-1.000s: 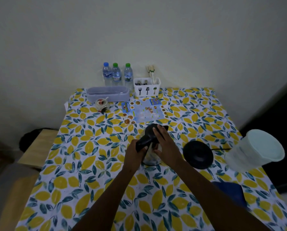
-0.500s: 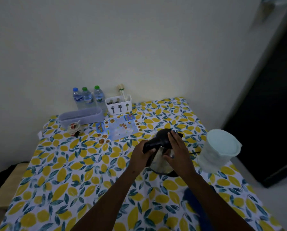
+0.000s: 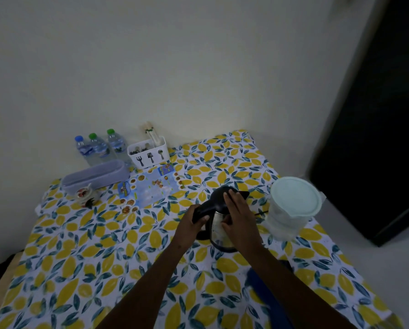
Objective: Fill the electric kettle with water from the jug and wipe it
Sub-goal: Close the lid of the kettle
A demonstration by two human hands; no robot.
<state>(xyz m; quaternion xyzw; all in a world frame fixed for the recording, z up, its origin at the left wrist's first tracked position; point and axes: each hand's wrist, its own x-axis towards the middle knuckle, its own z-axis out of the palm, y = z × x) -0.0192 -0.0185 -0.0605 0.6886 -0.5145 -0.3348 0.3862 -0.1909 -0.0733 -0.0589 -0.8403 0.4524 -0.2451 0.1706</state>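
A steel electric kettle (image 3: 219, 230) with a black lid and handle stands on its black base in the middle of the table. My left hand (image 3: 191, 225) is wrapped around the kettle's black handle. Across the lid and right side of the kettle lies my right hand (image 3: 239, 218), fingers reaching onto the lid. Just to the right stands a translucent jug (image 3: 291, 207) with a pale lid. A blue cloth (image 3: 267, 293) lies near the table's front, partly hidden under my right forearm.
The table carries a lemon-print cloth (image 3: 127, 257). At the back stand three water bottles (image 3: 99, 147), a white cutlery holder (image 3: 149, 151), a lilac tray (image 3: 96, 176), a small cup (image 3: 83, 194) and a blue printed mat (image 3: 151, 186). A dark doorway (image 3: 376, 115) is at right.
The kettle has moved right onto its black base beside the jug, both hands still on it. The view has swung to the right and tilted.
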